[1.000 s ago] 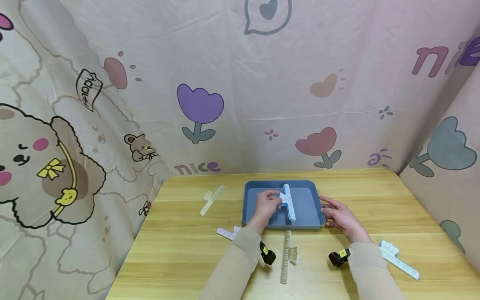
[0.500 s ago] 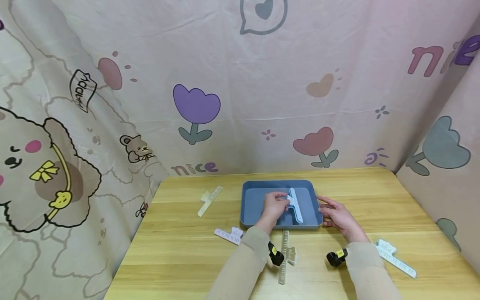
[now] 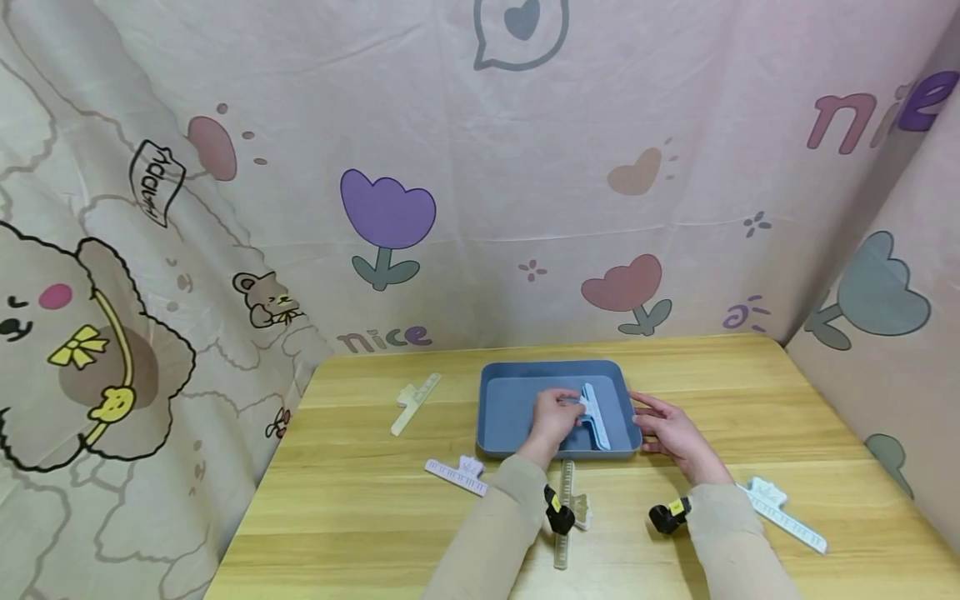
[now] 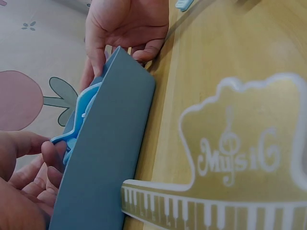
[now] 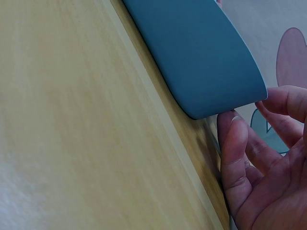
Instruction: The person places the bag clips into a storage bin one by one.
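Observation:
My left hand (image 3: 551, 423) pinches the tab of a blue music clip (image 3: 596, 419) between thumb and fingers. The clip is low inside the right part of a blue-grey tray (image 3: 508, 408); in the left wrist view the blue clip (image 4: 82, 111) shows partly above the tray wall (image 4: 108, 129). Whether it touches the tray floor is hard to tell. At the tray's right side, my right hand (image 3: 677, 435) has its fingers loosely spread. In the right wrist view, the right hand's fingertips (image 5: 233, 136) touch the tray's outer wall (image 5: 201, 62).
A cream clip (image 3: 415, 405) lies left of the tray, and a lilac clip (image 3: 459, 475) lies by the left sleeve. A gold clip (image 3: 578, 507) printed with piano keys sits before the tray, partly behind the wrist camera. Beside the right sleeve is a pale-blue clip (image 3: 783, 517).
My left hand has moved right and slightly toward me inside the tray, bringing the blue clip near the tray's right wall. The right hand has stayed at the tray's side.

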Demonstrator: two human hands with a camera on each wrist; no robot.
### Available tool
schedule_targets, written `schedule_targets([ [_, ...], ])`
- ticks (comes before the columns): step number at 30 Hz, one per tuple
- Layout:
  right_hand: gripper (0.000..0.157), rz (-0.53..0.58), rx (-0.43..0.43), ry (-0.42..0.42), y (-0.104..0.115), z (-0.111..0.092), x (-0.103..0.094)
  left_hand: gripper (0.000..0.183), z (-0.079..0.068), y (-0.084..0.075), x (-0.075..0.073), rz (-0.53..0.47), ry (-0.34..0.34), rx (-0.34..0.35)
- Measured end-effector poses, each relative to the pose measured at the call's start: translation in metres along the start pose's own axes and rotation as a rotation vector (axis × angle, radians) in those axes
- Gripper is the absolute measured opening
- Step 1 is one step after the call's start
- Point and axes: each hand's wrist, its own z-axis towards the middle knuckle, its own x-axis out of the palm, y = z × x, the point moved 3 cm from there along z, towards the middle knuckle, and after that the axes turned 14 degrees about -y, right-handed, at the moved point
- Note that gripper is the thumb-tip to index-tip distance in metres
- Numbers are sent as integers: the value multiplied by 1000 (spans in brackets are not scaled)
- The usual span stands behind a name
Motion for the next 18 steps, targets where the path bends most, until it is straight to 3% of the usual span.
schedule_targets([
  [8, 59, 4, -9, 9, 1, -1, 2, 33, -5, 1, 3, 33, 220, 5],
  [18, 59, -24, 1, -9, 0, 0, 0, 34, -5, -10, -7, 73, 238, 12],
])
